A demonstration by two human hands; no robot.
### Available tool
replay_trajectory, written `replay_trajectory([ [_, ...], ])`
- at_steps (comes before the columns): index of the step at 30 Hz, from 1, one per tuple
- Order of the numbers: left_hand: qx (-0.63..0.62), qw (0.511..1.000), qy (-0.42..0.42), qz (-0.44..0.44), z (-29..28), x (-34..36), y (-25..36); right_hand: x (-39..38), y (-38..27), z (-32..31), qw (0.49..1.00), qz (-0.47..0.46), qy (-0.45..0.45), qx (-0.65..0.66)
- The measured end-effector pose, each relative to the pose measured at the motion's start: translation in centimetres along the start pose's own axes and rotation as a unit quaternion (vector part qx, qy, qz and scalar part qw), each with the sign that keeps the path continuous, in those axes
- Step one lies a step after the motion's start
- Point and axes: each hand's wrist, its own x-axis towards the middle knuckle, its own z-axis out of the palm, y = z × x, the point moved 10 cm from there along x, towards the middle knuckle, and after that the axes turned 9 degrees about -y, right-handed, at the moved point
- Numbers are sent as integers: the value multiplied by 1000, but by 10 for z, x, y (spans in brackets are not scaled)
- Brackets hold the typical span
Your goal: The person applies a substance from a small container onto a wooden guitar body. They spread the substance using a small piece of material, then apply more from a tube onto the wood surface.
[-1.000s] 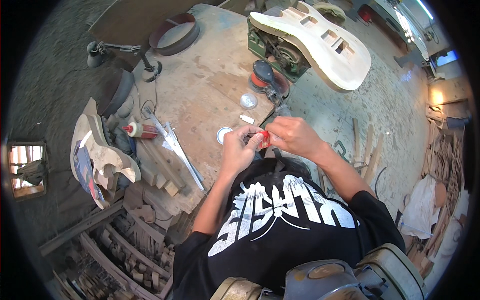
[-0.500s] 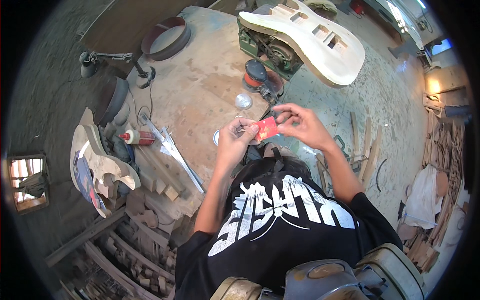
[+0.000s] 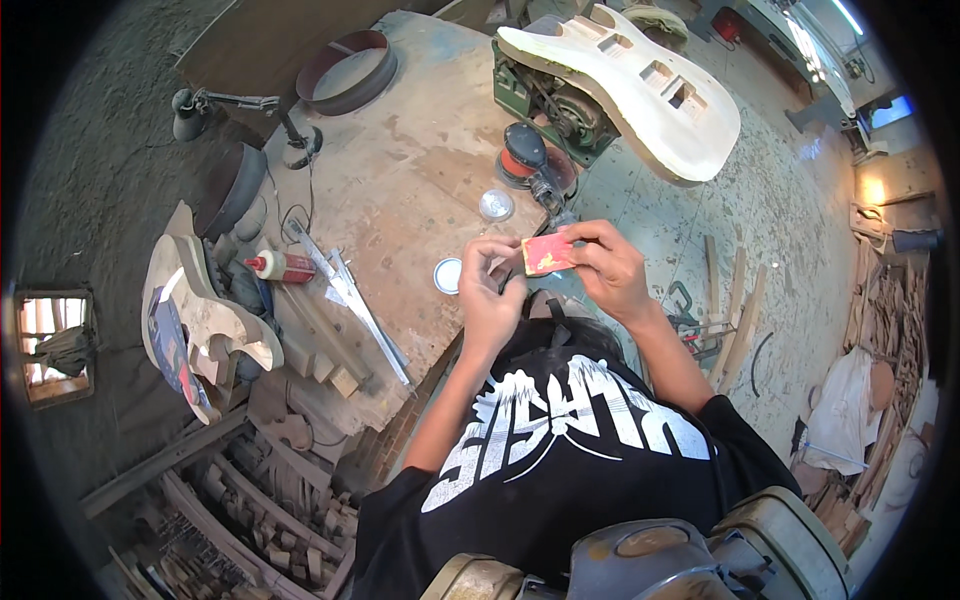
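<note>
Pinching the right edge of a small red card (image 3: 548,254) between thumb and fingers, the right hand (image 3: 610,270) holds it up in front of the body, by the edge of the workbench (image 3: 430,190). The left hand (image 3: 492,290) is bent at the card's left edge, fingers curled and thumb apart from them; whether its fingertips grip the card cannot be told. Both forearms angle inward. The right fingers cover the card's right end, and its yellowish markings are blurred.

Head-worn fisheye, looking down, near, wide
</note>
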Motion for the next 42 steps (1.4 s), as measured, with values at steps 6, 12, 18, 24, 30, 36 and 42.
replay_trajectory([
  [6,-149,956,-87,-238,10,-4,-37,-3,-8,-6,998,-17,53,14],
  [12,-80,968,-52,-234,8,-1,-31,-7,28,7,924,160,41,345],
  [18,-83,970,-76,-217,13,-5,-27,-22,53,37,853,278,-14,441],
  [24,-73,980,-65,-173,9,-1,-26,-22,57,40,843,295,7,449],
  [30,93,993,5,-68,-7,11,20,-14,47,35,884,269,17,381],
  [36,191,980,-7,-48,-7,11,29,-5,29,39,896,236,-18,376],
  [42,222,975,1,-28,-9,11,38,-5,30,47,884,226,-31,409],
])
